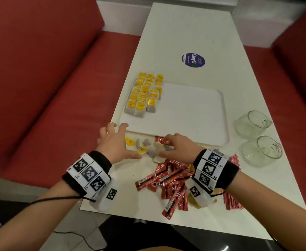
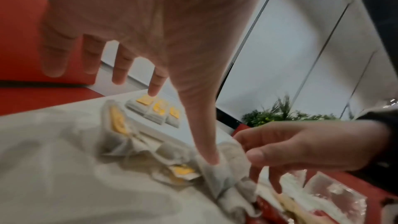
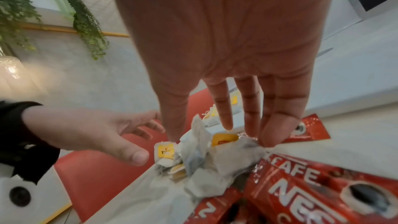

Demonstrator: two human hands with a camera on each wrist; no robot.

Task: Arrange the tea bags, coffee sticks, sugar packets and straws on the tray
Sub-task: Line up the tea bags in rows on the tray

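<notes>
A white tray (image 1: pixel 190 113) lies mid-table, with several yellow-tagged tea bags (image 1: pixel 144 95) set in rows on its left part. A small pile of loose tea bags (image 1: pixel 151 150) sits on the table just in front of the tray. My left hand (image 1: pixel 123 142) hovers spread at the pile's left; its thumb tip touches a tea bag (image 2: pixel 219 175). My right hand (image 1: pixel 168 147) reaches down on the pile's right with straight fingers (image 3: pixel 269 135) resting on a grey tea bag (image 3: pixel 234 157). Neither hand holds anything. Red coffee sticks (image 1: pixel 170 182) lie in a heap nearer me. Red-striped straws (image 1: pixel 233 180) lie to the right, and sugar packets (image 1: pixel 193 201) are partly hidden under my right wrist.
Two glass cups (image 1: pixel 251 124) (image 1: pixel 262 151) lie on their sides at the table's right edge. A blue round sticker (image 1: pixel 193 59) is on the far tabletop. Red bench seats (image 1: pixel 40 87) flank the narrow white table. Most of the tray's surface is bare.
</notes>
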